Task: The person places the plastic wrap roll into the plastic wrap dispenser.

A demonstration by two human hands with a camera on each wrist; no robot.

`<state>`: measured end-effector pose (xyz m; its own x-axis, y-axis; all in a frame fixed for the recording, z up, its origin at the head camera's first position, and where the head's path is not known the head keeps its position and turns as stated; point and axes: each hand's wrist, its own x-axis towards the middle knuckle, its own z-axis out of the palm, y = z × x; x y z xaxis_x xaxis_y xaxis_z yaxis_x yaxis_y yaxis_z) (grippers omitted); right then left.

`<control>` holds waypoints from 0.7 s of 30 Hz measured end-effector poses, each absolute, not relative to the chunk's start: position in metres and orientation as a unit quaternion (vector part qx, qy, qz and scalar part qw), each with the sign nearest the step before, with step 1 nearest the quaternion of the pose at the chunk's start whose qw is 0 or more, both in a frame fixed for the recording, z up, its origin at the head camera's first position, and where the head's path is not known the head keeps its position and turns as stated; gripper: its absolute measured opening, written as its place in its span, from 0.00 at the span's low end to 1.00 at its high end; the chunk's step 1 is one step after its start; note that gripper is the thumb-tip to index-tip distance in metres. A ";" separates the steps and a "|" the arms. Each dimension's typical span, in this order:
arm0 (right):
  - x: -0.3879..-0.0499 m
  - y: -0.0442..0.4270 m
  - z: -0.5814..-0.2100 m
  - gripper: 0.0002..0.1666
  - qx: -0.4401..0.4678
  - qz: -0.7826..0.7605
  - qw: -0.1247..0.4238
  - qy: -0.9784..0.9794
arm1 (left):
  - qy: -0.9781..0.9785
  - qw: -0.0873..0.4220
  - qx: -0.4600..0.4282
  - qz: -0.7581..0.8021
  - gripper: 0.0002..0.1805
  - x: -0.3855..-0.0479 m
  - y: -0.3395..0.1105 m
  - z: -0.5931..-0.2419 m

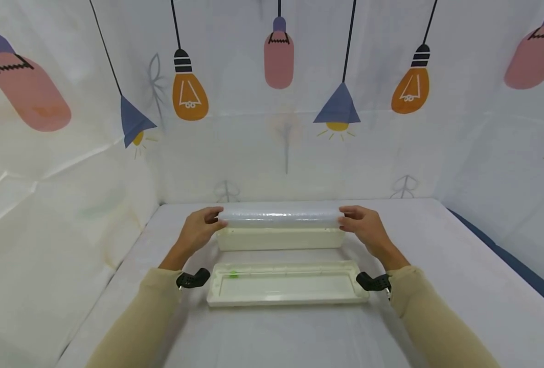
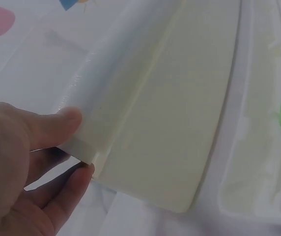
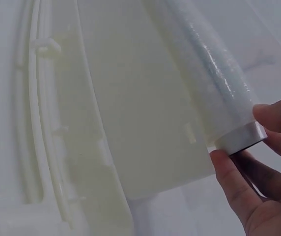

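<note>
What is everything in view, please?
table: one, white, lower centre
box: one, cream, on table
lid: one, cream, before box
piece: one, green, on lid
roll: one, whitish, at box's top
walls: three, white, around table
printed lamps: eight, pink, blue, orange, on walls
plant prints: several, grey, on walls
strip: one, blue, right of table
sleeves: two, beige, left and right
wrist devices: two, black, beside sleeves
left hand: one, bare, on roll's left end
right hand: one, bare, on roll's right end

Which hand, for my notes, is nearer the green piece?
Left: the left hand is beyond and slightly left of the green piece; the right hand, farther off to its right.
</note>
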<state>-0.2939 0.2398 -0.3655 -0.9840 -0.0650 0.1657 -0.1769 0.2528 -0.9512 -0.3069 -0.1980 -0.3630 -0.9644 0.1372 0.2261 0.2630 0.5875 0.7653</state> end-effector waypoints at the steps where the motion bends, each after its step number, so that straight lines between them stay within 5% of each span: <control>1: -0.294 0.239 -0.366 0.28 0.075 0.606 0.046 -0.790 | -0.888 0.070 -0.114 -0.439 0.29 -0.307 -0.199 -0.364; 21: -0.290 0.234 -0.370 0.26 0.069 0.580 0.065 -0.809 | -0.893 0.067 -0.106 -0.433 0.28 -0.310 -0.203 -0.375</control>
